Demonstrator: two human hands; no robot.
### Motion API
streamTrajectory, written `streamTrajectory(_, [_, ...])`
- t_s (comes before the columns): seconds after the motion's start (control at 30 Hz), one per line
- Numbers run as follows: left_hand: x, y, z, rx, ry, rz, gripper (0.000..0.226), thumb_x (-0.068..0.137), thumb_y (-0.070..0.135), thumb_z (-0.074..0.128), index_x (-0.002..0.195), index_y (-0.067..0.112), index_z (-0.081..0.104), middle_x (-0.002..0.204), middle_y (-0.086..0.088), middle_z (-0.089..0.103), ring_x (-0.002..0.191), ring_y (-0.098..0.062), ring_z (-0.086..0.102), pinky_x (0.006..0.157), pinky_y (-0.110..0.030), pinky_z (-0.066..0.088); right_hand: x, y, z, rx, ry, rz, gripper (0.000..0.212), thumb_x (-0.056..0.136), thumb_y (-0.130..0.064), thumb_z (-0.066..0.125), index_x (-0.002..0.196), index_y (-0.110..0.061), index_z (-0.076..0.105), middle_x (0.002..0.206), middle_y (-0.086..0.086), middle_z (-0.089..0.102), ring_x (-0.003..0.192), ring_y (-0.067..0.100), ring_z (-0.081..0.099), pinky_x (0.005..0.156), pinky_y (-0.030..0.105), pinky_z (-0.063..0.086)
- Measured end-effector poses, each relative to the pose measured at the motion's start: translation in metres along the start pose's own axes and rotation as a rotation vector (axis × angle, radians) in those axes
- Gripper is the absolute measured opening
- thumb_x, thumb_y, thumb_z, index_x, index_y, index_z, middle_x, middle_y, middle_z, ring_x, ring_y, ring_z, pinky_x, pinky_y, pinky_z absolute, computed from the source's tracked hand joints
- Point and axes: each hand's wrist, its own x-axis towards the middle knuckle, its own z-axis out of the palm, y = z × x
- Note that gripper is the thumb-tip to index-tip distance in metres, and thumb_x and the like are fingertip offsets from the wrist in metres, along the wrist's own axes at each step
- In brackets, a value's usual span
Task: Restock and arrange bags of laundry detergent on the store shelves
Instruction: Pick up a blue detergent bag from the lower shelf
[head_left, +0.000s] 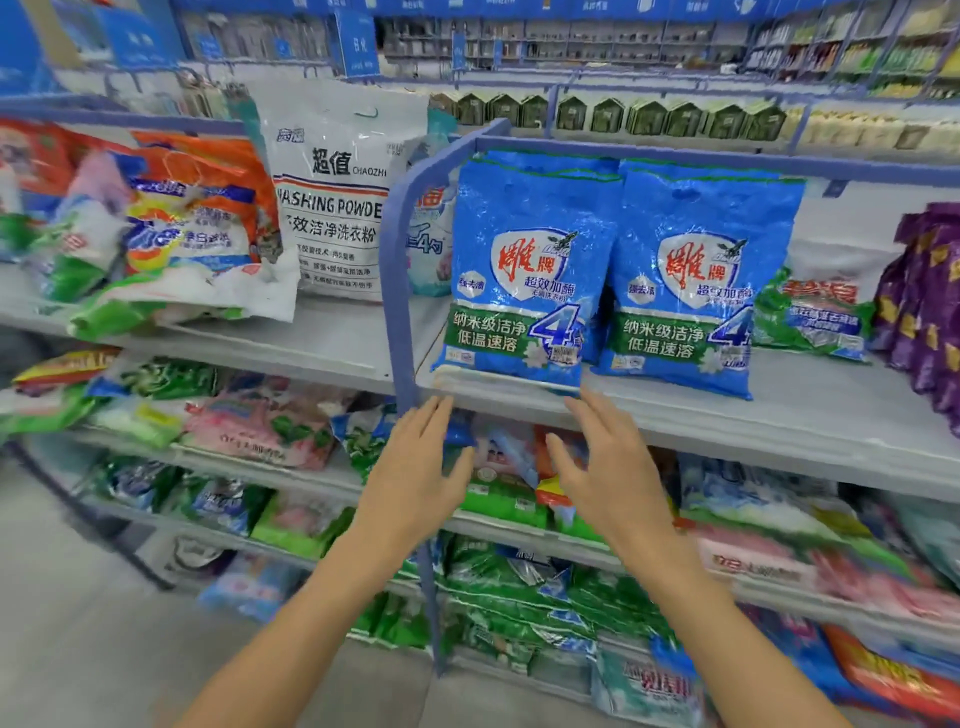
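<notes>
While both bare forearms are reaching up from the bottom edge, the left hand (415, 473) and right hand (608, 467) are hovering palm-inward, fingers straight and slightly spread, gripping nothing. Their fingertips are sitting at the front lip of the shelf (753, 421), just under the bottom corners of the left blue bag (524, 270); contact with it: cannot tell.

Left blue bag is standing upright at the shelf's front, just right of the blue post (400, 291). It is reading "雕牌", "超效加酶", a green band "纳米级洁净 低温速溶", and a large "4". Right blue bag (696, 280), same print, is standing beside it, edges touching.

Further right, a green-and-white bag (815, 312) is lying behind, then purple bags (924, 312); their print is too blurred to read.

Left of the post, a white bag (337, 197) is standing upright, showing "超值 CHAOZHI" and "WASHING POWDE", the last letter cut off by the post. An orange bag (197, 208) is slumping beside it.

Lower tiers are holding green, pink and blue bags, blurred.
</notes>
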Motion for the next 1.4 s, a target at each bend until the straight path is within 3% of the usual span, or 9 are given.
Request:
streamTrajectory(0.17, [-0.071, -0.017, 0.015, 0.095, -0.047, -0.113, 0.066, 0.103, 0.041, 0.052, 0.158, 0.011, 0.030, 0.164, -0.008, 0.030, 0.152, -0.027, 0.025, 0.125, -0.041, 0.024, -0.052, 0.012, 0.013, -0.041, -0.151, -0.017, 0.057, 0.103, -0.041, 0.054, 0.150, -0.011, 0.047, 0.159, 0.009, 0.041, 0.149, 0.027, 0.034, 0.123, 0.045, 0.028])
streamTrajectory(0.33, [-0.119, -0.029, 0.018, 0.171, -0.070, -0.173, 0.053, 0.100, 0.030, 0.059, 0.145, 0.003, 0.048, 0.146, -0.016, 0.051, 0.138, -0.036, 0.042, 0.115, -0.044, 0.034, -0.089, 0.013, 0.028, -0.075, -0.294, 0.001, 0.060, 0.104, -0.049, 0.048, 0.152, -0.013, 0.044, 0.158, 0.006, 0.043, 0.147, 0.024, 0.036, 0.121, 0.040, 0.028])
streamTrajectory(0.5, [-0.136, -0.057, 0.018, 0.170, -0.074, -0.237, 0.058, 0.102, 0.036, 0.055, 0.152, 0.008, 0.043, 0.158, -0.011, 0.041, 0.149, -0.029, 0.032, 0.122, -0.041, 0.027, -0.107, 0.007, 0.046, -0.080, -0.401, 0.062, 0.062, 0.105, -0.051, 0.044, 0.152, -0.012, 0.042, 0.159, 0.005, 0.042, 0.148, 0.022, 0.034, 0.120, 0.036, 0.026])
streamTrajectory(0.67, [-0.141, -0.100, 0.013, 0.146, -0.106, -0.302, 0.058, 0.102, 0.038, 0.054, 0.152, 0.009, 0.043, 0.158, -0.012, 0.041, 0.148, -0.029, 0.033, 0.122, -0.043, 0.029, -0.109, -0.009, 0.086, -0.034, -0.455, 0.100, 0.054, 0.102, -0.051, 0.049, 0.141, -0.014, 0.054, 0.143, 0.004, 0.057, 0.134, 0.023, 0.048, 0.107, 0.036, 0.041])
streamTrajectory(0.97, [-0.121, -0.208, -0.011, 0.094, -0.197, -0.316, 0.054, 0.104, 0.036, 0.052, 0.150, 0.009, 0.046, 0.153, -0.009, 0.048, 0.143, -0.028, 0.039, 0.117, -0.037, 0.030, -0.081, -0.099, 0.179, 0.099, -0.433, 0.196, 0.055, 0.103, -0.051, 0.050, 0.149, -0.022, 0.048, 0.152, -0.003, 0.050, 0.140, 0.017, 0.043, 0.110, 0.034, 0.039])
streamTrajectory(1.07, [-0.102, -0.245, -0.027, 0.047, -0.214, -0.279, 0.054, 0.104, 0.035, 0.052, 0.152, 0.011, 0.043, 0.152, -0.009, 0.048, 0.142, -0.028, 0.041, 0.115, -0.040, 0.037, -0.070, -0.127, 0.206, 0.147, -0.409, 0.239, 0.054, 0.103, -0.050, 0.052, 0.149, -0.024, 0.048, 0.154, -0.005, 0.048, 0.141, 0.016, 0.042, 0.109, 0.031, 0.037])
streamTrajectory(1.17, [-0.083, -0.280, -0.033, 0.030, -0.229, -0.226, 0.056, 0.103, 0.037, 0.052, 0.153, 0.014, 0.041, 0.149, -0.006, 0.052, 0.137, -0.027, 0.047, 0.110, -0.042, 0.043, -0.055, -0.147, 0.229, 0.192, -0.384, 0.314, 0.059, 0.102, -0.050, 0.052, 0.153, -0.021, 0.043, 0.157, -0.001, 0.044, 0.144, 0.019, 0.040, 0.115, 0.037, 0.036])
streamTrajectory(1.4, [-0.034, -0.310, -0.020, 0.021, -0.277, -0.154, 0.059, 0.103, 0.043, 0.047, 0.156, 0.019, 0.037, 0.161, 0.001, 0.038, 0.149, -0.019, 0.033, 0.121, -0.037, 0.030, -0.010, -0.164, 0.262, 0.227, -0.276, 0.373, 0.057, 0.103, -0.048, 0.050, 0.153, -0.022, 0.042, 0.155, -0.003, 0.046, 0.142, 0.017, 0.041, 0.115, 0.037, 0.036])
